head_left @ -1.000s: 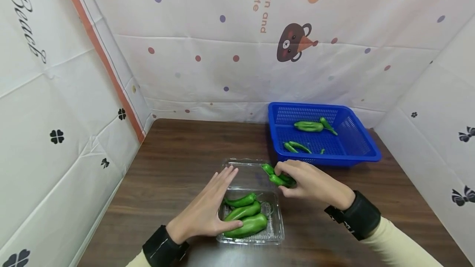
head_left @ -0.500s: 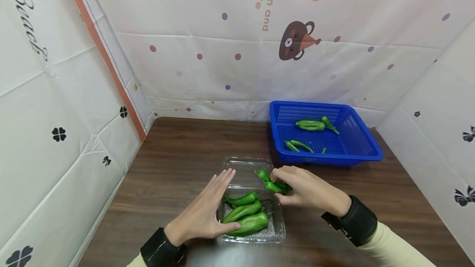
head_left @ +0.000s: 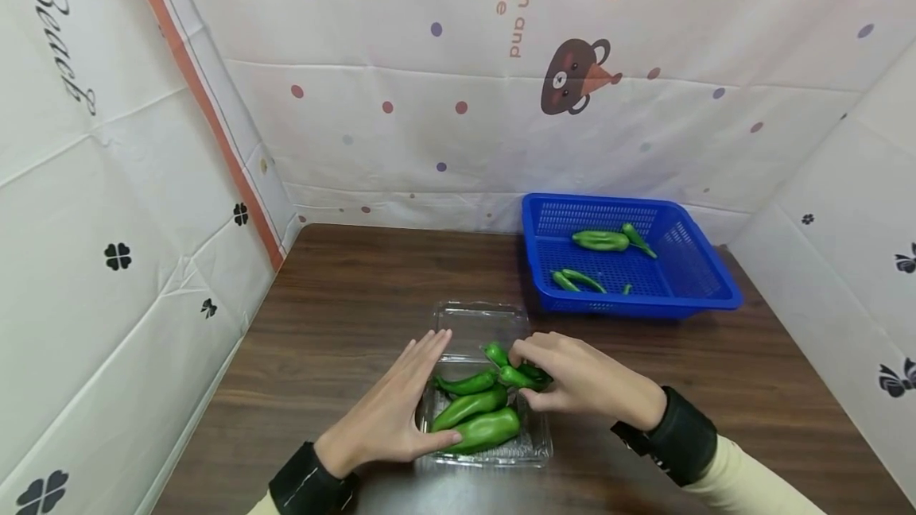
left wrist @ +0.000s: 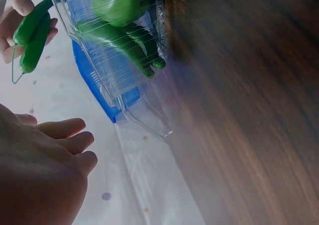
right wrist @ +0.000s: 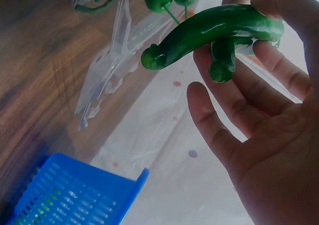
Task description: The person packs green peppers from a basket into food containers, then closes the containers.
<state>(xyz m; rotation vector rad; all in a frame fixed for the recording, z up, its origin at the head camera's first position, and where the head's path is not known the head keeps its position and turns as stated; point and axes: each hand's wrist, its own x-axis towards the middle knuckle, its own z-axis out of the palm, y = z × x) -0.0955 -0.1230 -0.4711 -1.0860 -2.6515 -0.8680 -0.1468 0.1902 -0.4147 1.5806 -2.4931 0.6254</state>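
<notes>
Both hands work over the near middle of the counter [head_left: 343, 300] as I watch from the head camera. My right hand [head_left: 583, 380] pinches two green peppers [head_left: 517, 370] between thumb and fingertips, holding them just above the far right part of a clear plastic box [head_left: 533, 443]. My left hand [head_left: 390, 412] lies flat with straight fingers against the box's left side, thumb touching the nearest of three peppers in the box [head_left: 475, 416]. The box's open lid [head_left: 472, 320] lies flat on the far side. Far right on the counter, a blue basket [head_left: 708, 276] holds several more peppers [head_left: 599, 241], well apart from the hands.

From the left wrist camera, I see the relaxed, straight fingers [left wrist: 67, 135] of my left hand at the lower left, holding nothing, with the clear plastic box [left wrist: 124, 85] above them and green peppers showing through its wall. The held green peppers [left wrist: 32, 36] sit in the other hand at the top left.

From the right wrist camera, my right hand [right wrist: 259, 110] grips the green peppers [right wrist: 214, 33] at its fingertips, one crossing over the other, above the box's clear edge [right wrist: 117, 60]. The blue basket [right wrist: 75, 192] shows at the lower left.
</notes>
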